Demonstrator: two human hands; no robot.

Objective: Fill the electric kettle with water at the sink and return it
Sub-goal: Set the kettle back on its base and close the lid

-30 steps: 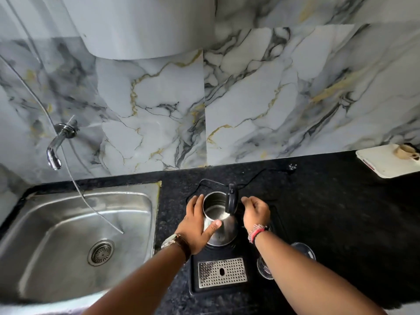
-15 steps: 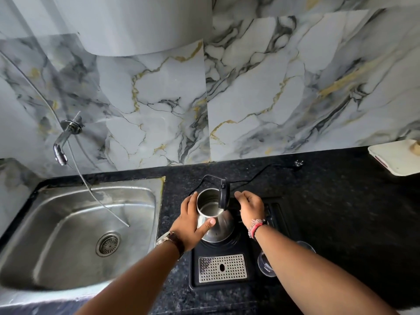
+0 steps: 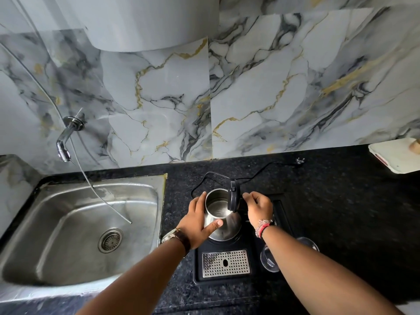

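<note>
A steel electric kettle [image 3: 221, 212] stands on a black tray [image 3: 223, 276] on the dark counter, its black lid [image 3: 234, 196] flipped upright and its inside showing. My left hand [image 3: 197, 220] wraps the kettle's left side, thumb across the front. My right hand [image 3: 259, 206] is closed at the kettle's right side, by the lid, where the handle is hidden. The steel sink [image 3: 75, 226] lies to the left, with a wall tap [image 3: 64, 143] above its back left.
A thin hose [image 3: 106, 201] hangs from the wall into the sink. A black power cord [image 3: 256, 171] runs behind the kettle. A clear glass [image 3: 271, 260] sits right of the tray, under my right forearm. A white board [image 3: 397, 155] lies at the far right.
The camera view has shifted a little; both hands stay on the kettle, which remains on the tray with its lid open.
</note>
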